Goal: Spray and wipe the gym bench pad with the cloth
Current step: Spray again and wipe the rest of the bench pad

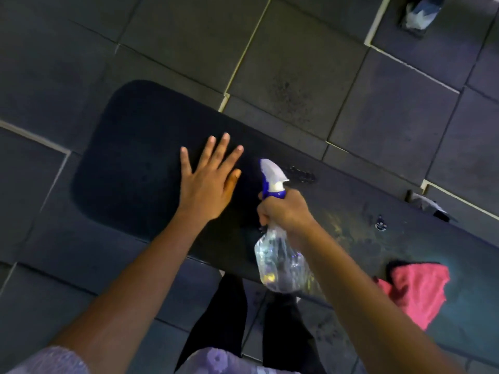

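— While my right hand point(283, 209) is wrapped around the neck of the clear spray bottle point(280, 255), where's the left?
— My left hand point(208, 184) lies spread flat on the black bench pad point(129, 163); the pink cloth point(418, 292) sits on the pad beyond my right forearm

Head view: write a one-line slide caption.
Right hand aims a spray bottle at the black bench pad; left hand spread flat, pink cloth waiting aside.
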Demonstrator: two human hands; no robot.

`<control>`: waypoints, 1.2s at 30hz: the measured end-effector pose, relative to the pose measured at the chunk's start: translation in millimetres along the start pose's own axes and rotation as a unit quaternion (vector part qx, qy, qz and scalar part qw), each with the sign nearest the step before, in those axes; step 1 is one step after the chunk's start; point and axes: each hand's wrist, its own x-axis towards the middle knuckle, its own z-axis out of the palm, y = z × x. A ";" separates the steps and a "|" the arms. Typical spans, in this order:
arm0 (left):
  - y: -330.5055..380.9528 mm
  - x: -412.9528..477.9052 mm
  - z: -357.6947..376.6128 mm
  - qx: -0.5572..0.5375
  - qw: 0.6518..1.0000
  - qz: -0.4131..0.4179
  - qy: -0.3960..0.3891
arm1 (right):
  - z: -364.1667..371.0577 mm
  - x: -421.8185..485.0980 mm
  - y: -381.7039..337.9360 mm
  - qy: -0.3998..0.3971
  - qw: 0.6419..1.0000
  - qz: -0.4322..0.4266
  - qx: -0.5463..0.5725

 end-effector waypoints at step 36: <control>159.9 -109.2 58.9 -0.033 0.987 0.150 -0.035 | -90.1 -71.5 154.7 0.084 0.987 0.045 -0.131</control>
